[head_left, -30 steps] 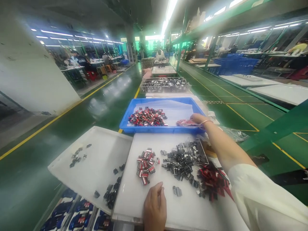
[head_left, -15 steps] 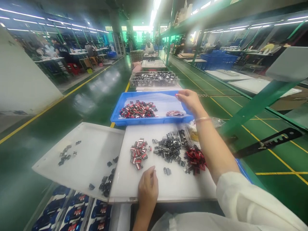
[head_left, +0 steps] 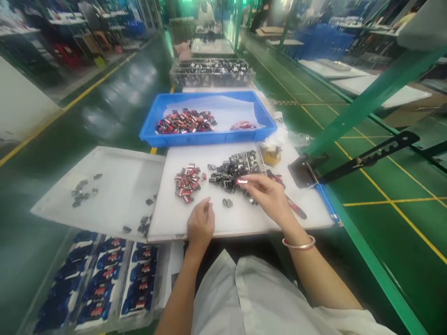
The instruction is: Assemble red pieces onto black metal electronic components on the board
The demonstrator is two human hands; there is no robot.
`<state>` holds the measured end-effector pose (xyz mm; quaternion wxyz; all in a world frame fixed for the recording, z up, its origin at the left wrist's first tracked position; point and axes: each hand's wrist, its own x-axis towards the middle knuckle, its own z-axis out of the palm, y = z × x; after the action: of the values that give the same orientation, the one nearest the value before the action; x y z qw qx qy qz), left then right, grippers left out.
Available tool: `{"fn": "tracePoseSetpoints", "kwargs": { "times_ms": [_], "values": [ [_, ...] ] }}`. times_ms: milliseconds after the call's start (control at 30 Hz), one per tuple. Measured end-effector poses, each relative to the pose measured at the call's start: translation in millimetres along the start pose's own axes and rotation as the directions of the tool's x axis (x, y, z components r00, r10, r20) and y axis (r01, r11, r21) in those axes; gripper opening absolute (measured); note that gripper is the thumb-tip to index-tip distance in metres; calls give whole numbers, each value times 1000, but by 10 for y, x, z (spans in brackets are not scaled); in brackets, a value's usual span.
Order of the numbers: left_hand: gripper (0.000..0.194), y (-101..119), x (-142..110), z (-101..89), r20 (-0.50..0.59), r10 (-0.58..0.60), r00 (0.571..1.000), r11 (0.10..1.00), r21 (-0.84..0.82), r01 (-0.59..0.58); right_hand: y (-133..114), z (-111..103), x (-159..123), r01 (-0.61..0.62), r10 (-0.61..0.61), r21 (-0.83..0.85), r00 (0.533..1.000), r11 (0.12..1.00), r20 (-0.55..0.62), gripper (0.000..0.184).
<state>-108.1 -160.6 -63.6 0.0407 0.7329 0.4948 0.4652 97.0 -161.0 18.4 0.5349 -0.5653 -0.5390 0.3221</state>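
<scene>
A small red piece with a bright, pale face (head_left: 242,181) is pinched between the thumb and index finger of my right hand (head_left: 270,197), above a heap of grey and black small parts (head_left: 226,173). My left hand (head_left: 201,223) rests near the front of the white board (head_left: 209,225), fingers curled together; whatever they hold, if anything, is hidden. Just beyond it lies a pile of red and silver pieces (head_left: 187,182). One loose grey part (head_left: 227,203) sits between my hands. Red parts behind my right hand are mostly covered by it.
Behind the board stands a blue tray (head_left: 209,139) with red and black pieces. A white panel (head_left: 104,186) with scattered dark parts adjoins on the left, above a clear case (head_left: 70,321) of blue items. Red-handled pliers (head_left: 296,207) and a green post (head_left: 377,111) are at right.
My right hand has come back from over the blue tray toward me, with the small red piece in its fingers. My left hand keeps its place. The view has tilted down.
</scene>
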Motion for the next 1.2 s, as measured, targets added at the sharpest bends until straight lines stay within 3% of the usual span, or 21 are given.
{"fn": "tracePoseSetpoints", "kwargs": {
  "times_ms": [300, 500, 633, 767, 933, 1200],
  "values": [
    [25, 55, 5, 34, 62, -155, 986, 988, 4, 155, 455, -179, -660, -159, 163, 45, 982, 986, -100, 26],
    [25, 84, 15, 50, 74, -185, 980, 983, 15, 184, 594, -221, -901, -156, 141, -73, 973, 985, -182, 27],
    [26, 78, 7, 59, 72, -168, 983, 986, 12, 168, 603, -250, -963, -24, -32, -280, 980, 960, -194, 24],
    [26, 69, -7, 58, 91, -152, 984, 988, 9, 152, 649, -251, -982, 177, -255, -484, 961, 857, -101, 21],
    [24, 59, -31, 61, 100, -142, 985, 990, 14, 141, 773, -213, -1012, 270, -300, -563, 953, 781, 40, 21],
    [24, 81, -49, 46, 147, -164, 975, 986, -10, 168, 816, -330, -886, 423, -375, -512, 905, 748, 201, 26]
  ]
}}
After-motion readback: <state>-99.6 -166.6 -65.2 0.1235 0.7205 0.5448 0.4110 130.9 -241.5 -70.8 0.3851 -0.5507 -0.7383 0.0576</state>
